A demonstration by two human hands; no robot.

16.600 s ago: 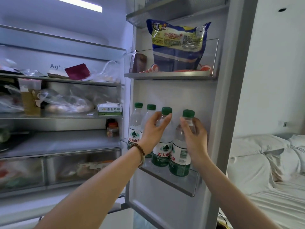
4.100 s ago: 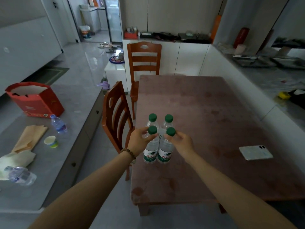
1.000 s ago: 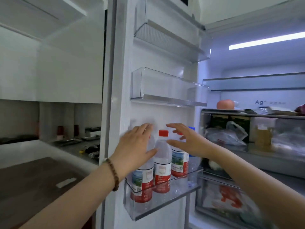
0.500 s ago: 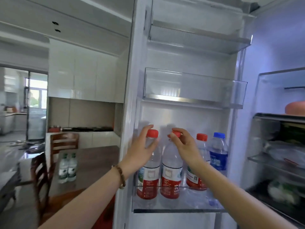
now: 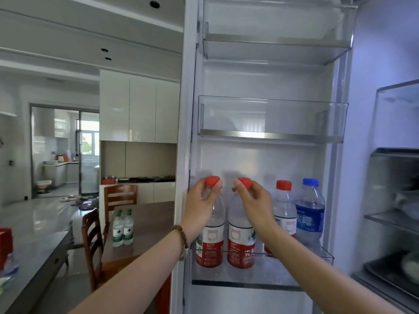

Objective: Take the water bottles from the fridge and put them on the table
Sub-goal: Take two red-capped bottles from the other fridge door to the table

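Several water bottles stand in the lowest bin of the open left fridge door. My left hand grips the neck of the leftmost red-capped bottle. My right hand grips the neck of the second red-capped bottle. To their right stand a third red-capped bottle and a blue-capped bottle. Green-capped bottles stand on the brown table at left.
Two door bins above hold nothing. Fridge shelves with food lie at right. Wooden chairs stand by the table; a grey counter runs along the left. A kitchen doorway opens behind.
My view has moved closer and leftward on the door. Both hands have closed round the necks of the two left bottles, just under the red caps.
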